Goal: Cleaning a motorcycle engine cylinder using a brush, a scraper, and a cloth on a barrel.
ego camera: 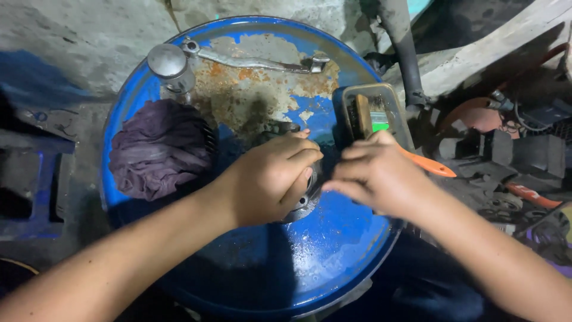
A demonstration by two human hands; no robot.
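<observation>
A round grey metal part (302, 206) sits near the middle of the blue drum lid (250, 262) that serves as the surface; so little of it shows under the hands that I cannot tell its long axis or which way it points. The left hand (268, 179) is curled over it, fingers bent and closed around its top. The right hand (375, 173) is closed on an orange-handled tool (429, 165), the handle slanting out to the right and slightly toward the person, its working end hidden between the two hands, which nearly touch.

The lid's paint is worn off to rust across the far half. On its left lies a bunched purple rag (158, 149). At the far edge a long metal lever (256, 61) lies crosswise, beside a round metal cap (167, 59). On the right rim rests a rectangular tray (372, 113) with a wooden block and something green in it.

Around the drum is rough concrete floor (77, 36), with dark machine parts (512, 161) piled to the right
</observation>
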